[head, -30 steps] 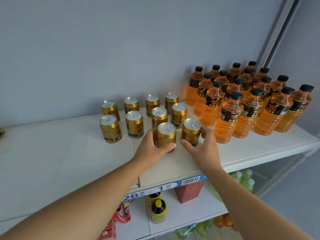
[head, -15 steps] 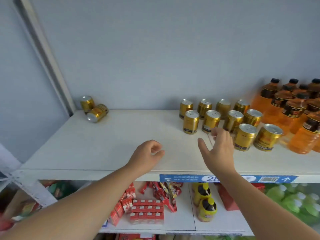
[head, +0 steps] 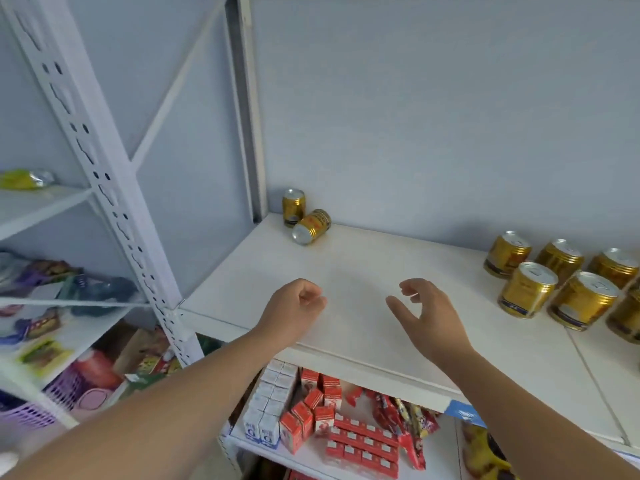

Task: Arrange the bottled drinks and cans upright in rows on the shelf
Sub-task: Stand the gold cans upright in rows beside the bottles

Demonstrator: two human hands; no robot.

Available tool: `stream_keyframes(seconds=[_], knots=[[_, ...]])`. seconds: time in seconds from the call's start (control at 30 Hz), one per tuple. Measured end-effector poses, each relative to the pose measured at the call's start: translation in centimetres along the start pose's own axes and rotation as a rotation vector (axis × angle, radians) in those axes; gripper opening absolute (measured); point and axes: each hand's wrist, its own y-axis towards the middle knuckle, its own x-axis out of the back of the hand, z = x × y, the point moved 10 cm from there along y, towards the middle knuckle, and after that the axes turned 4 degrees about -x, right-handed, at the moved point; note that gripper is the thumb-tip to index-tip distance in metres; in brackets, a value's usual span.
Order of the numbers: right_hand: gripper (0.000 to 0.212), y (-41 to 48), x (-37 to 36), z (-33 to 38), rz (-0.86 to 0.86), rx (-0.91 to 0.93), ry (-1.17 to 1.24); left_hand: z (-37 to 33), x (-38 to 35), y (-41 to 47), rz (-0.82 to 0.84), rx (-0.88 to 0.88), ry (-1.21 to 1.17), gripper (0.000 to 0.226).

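While both bare arms reach up over the white shelf (head: 363,271), neither hand has anything in it. Starting furthest out on the left, beyond the left hand, a neighbouring rack's shelves carry blurred snack packets (head: 41,323), too smeared to read. Up and away from the left hand (head: 294,308), at the back corner of the shelf, an upright gold can (head: 293,206) stands against the wall, and a tipped gold can (head: 311,226) lies on its side just in front of it, touching it, silver end facing out. The left hand itself hangs above the shelf's front half, fingers curled loosely inward into a near fist, empty. Bare shelf sits between the two hands. The right hand (head: 427,313) hovers at about the same height, thumb stretched toward the left hand, fingers bent in a half-open claw, gripping nothing. Below both wrists, on the lower shelf, red cartons (head: 360,441) and white cartons (head: 266,407) sit in rows. Off to the right of the right hand, well apart from it, the grouped gold cans (head: 526,294) stand upright in two staggered lines running to the frame's edge, the nearest one by the front row's left end.
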Motion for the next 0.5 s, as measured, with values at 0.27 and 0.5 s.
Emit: stream_keyframes(seconds=[0.27, 0.5], knots=[[0.045, 10.3, -5.4, 3.8, 0.116, 0.127, -0.020, 2.0, 5.3, 8.1, -0.134, 0.085, -0.010, 0.018], [0.057, 16.2, -10.1, 7.8, 0.249, 0.336, -0.179, 2.8, 9.1, 14.0, -0.284, 0.103, -0.106, 0.009]])
